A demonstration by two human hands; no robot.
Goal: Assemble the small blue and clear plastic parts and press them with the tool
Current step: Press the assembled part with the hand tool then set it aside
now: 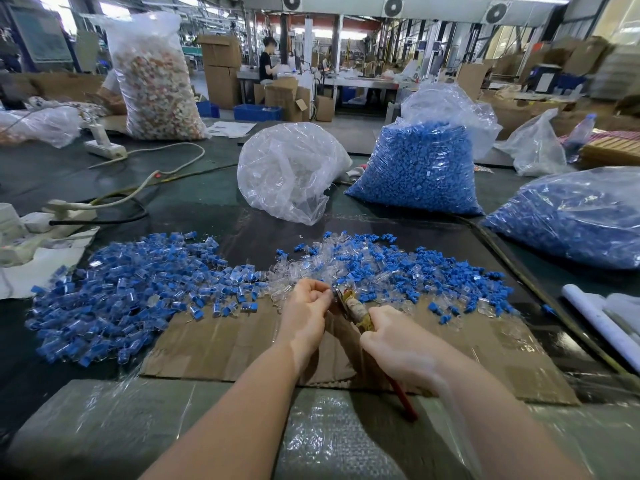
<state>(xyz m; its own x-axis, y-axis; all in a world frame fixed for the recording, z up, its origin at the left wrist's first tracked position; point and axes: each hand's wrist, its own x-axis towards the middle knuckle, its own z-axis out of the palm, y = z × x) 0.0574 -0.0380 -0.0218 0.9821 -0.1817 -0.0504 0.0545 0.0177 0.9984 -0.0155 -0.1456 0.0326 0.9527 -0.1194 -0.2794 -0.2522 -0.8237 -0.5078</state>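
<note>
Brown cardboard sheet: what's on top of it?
On the brown cardboard sheet lie edges of the loose blue and clear plastic parts pile. Both hands and the pliers-like tool cover its middle.

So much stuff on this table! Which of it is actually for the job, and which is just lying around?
For the job:
- tool gripped by right hand
- left hand, fingers curled at the tool's tip
- loose blue and clear parts
- assembled pile
- bag of blue parts

Lying about:
- power strip
- water bottle
</note>
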